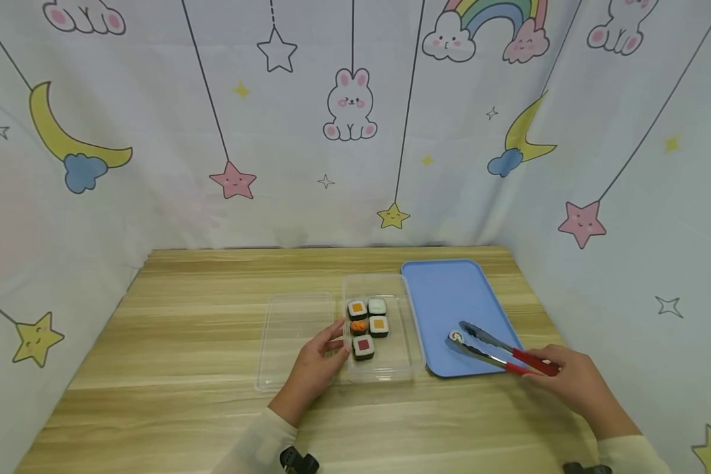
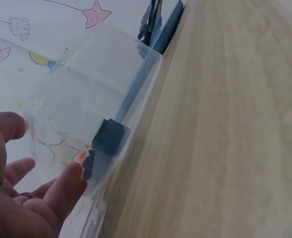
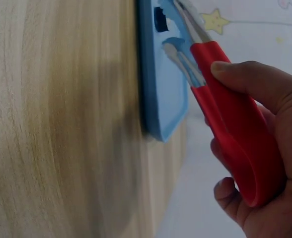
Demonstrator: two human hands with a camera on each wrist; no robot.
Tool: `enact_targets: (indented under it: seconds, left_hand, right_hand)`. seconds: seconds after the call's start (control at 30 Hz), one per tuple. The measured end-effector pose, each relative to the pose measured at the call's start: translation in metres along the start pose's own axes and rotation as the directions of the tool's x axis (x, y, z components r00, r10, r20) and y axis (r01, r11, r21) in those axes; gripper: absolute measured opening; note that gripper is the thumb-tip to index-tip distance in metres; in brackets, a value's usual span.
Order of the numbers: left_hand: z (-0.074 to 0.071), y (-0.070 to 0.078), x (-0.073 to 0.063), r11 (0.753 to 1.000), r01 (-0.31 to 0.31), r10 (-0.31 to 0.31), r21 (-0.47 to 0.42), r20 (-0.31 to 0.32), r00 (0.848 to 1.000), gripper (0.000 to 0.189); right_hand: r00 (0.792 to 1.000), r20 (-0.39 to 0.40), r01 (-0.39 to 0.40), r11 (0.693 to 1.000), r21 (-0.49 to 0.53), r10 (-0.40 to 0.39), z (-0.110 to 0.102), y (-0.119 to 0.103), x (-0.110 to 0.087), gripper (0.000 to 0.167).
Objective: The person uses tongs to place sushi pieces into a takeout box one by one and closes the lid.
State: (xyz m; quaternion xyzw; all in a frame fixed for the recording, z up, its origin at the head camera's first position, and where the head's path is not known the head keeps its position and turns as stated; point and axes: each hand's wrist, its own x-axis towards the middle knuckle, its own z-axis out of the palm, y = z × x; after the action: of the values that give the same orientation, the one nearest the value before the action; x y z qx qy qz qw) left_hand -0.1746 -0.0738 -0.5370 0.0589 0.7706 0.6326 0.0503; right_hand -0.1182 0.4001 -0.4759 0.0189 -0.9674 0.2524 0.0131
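Observation:
My right hand (image 1: 575, 382) grips a pair of tongs (image 3: 235, 124) by the red handles. The tongs' arms stand apart over the blue tray (image 1: 450, 283), and a small round sushi roll (image 1: 455, 336) lies by the lower tip. Whether the tips press it cannot be told. My left hand (image 1: 316, 368) touches the left wall of a clear plastic container (image 1: 403, 368) with relaxed fingers. Inside sit several sushi pieces: two with orange square centres (image 1: 357, 309), one pale-topped piece (image 1: 377, 306), one orange-topped piece (image 1: 359, 326) and one with a dark red centre (image 1: 363, 347).
A clear lid (image 1: 290, 329) lies flat on the wooden table (image 1: 184, 342), left of the container. The tray stands right beside the container. Behind and at both sides hangs a white curtain (image 1: 308, 131) printed with stars, moons and rabbits.

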Motion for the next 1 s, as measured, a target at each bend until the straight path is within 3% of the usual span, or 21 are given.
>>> enact_targets:
  seconds: [0.57, 1.0]
  left_hand:
    - [-0.001, -0.001, 0.000, 1.000, -0.007, 0.007, 0.001, 0.004, 1.000, 0.057]
    - [-0.001, -0.001, 0.000, 1.000, 0.004, -0.004, 0.004, 0.016, 1.000, 0.057]
  right_hand:
    - [0.994, -0.089, 0.064, 0.998, -0.010, -0.065, 0.006, -0.001, -0.003, 0.039]
    - [0.988, -0.106, 0.109, 0.994, -0.009, -0.109, 0.004, -0.009, 0.004, 0.037]
